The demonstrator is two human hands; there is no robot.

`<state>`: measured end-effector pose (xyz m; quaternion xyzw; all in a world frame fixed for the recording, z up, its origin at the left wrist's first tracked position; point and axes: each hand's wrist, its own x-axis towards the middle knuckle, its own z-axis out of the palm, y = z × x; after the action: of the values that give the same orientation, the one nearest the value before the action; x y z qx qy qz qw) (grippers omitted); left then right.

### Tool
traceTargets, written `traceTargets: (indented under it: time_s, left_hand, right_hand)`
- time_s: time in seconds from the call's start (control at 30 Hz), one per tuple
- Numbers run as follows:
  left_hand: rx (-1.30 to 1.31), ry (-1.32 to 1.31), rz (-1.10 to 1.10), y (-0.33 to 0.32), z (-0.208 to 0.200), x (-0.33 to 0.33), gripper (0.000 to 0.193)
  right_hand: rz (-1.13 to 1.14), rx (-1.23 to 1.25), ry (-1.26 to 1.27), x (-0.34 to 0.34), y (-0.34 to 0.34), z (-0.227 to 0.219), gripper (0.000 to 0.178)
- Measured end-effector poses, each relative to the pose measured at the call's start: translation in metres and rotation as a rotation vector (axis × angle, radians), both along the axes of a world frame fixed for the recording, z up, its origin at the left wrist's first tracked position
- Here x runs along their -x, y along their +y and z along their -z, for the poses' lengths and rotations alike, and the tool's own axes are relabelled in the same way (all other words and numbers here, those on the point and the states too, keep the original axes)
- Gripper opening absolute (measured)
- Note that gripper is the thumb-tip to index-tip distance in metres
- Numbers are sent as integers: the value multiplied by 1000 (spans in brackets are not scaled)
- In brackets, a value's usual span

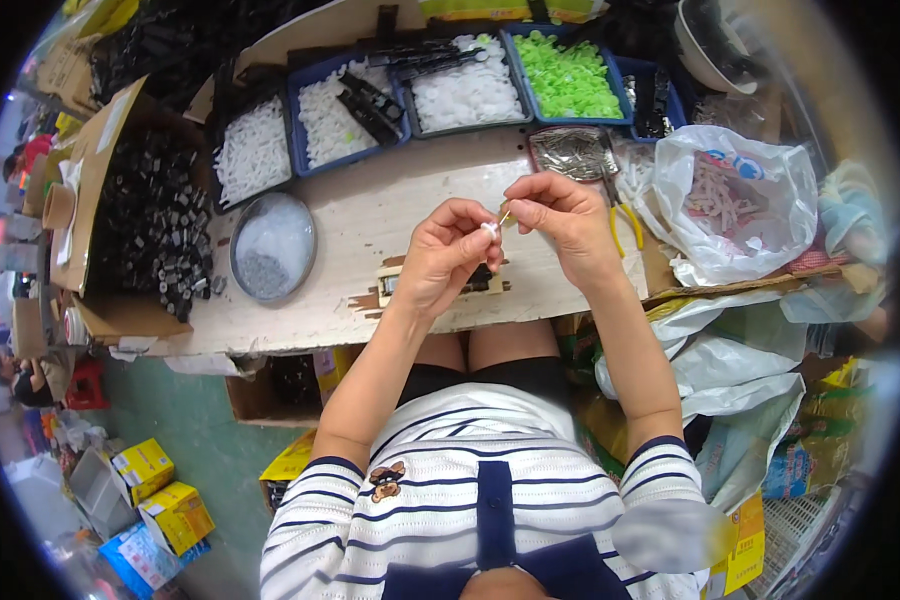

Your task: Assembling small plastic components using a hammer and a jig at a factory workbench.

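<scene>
Above the middle of the worktable my two hands come close together. My left hand [450, 254] pinches a small white plastic part [490, 229] between thumb and fingertips. In my right hand [562, 222], thumb and forefinger grip a thin brass-coloured metal piece [506, 214], its lower end at the white part. Whether the two pieces touch or are joined, I cannot tell. Beneath my hands lies a small light-coloured fixture [390, 284] with a dark part in it, partly hidden by my left hand.
Along the back stand trays of white parts [467, 85] and green parts [570, 78]. A round dish [273, 248] and a carton of black parts [155, 220] are at left. Yellow-handled pliers [626, 228], a tray of metal pins [574, 152] and a plastic bag [735, 190] lie right.
</scene>
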<state>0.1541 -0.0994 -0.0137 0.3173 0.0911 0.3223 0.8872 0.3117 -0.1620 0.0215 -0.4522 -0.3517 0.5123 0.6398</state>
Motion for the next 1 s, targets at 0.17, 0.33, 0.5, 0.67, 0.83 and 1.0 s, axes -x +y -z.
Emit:
traceTargets:
  time_s: [0.17,0.33,0.5,0.67,0.83,1.0]
  left_hand:
    - [-39,-23,-89,-9,5,21,13]
    - [-162,24,-154,-13,5,28,12]
    - [-383,92,-294,-14,5,30,11]
    - [-458,145,-333,-17,7,34,13]
    - [-502,172,-402,-19,6,35,16]
    - [-757,300,-495,-18,12,40,18]
  right_hand:
    - [-57,22,-37,21,2,6,15]
    - [-67,39,-1,30,1,6,16]
    - [-44,80,100,34,-1,7,17]
    - [-16,87,100,40,-1,4,17]
    - [-58,95,71,42,-4,3,16]
    - [0,106,-272,51,-11,1,13]
